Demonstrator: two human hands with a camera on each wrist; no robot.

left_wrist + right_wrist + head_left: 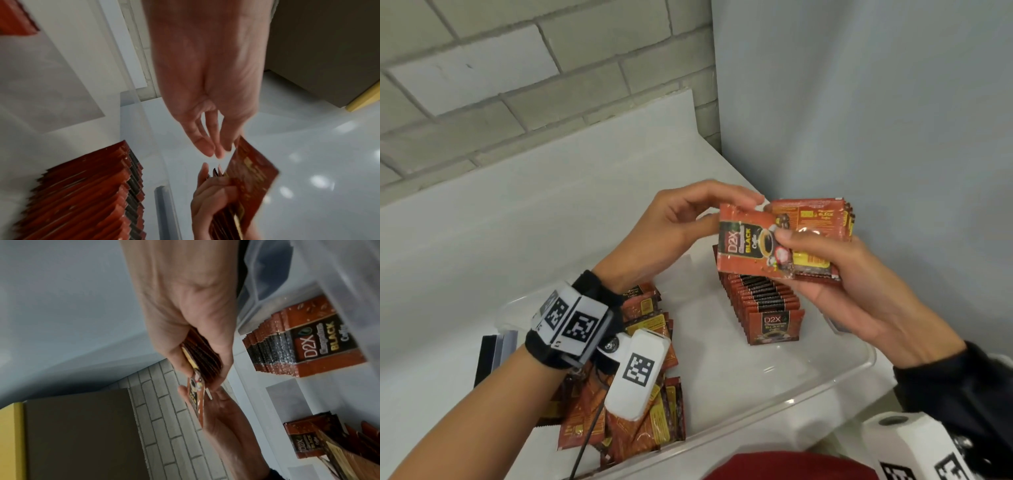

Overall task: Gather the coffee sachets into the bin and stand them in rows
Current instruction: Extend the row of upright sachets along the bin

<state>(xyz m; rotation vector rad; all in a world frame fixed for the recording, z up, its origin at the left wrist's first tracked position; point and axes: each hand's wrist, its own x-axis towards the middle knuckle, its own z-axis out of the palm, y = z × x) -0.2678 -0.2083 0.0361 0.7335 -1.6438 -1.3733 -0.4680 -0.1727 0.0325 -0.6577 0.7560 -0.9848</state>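
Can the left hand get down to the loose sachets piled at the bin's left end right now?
Probably yes. The loose pile lies uncovered in the open-topped bin, beneath the left hand's wrist. But its fingers pinch a sachet against the right hand's stack.

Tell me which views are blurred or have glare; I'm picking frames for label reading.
Head view: sharp, the front sachet print reads clearly. Left wrist view: motion-smeared, standing row soft, bright glare spots on the floor. Right wrist view: dim and soft, yet the row's front label is readable.

white brick wall (pixel 482 85) | blue-grey wall (pixel 859 120) | white counter (pixel 500 212) | dark cards (pixel 494 356) on counter, left
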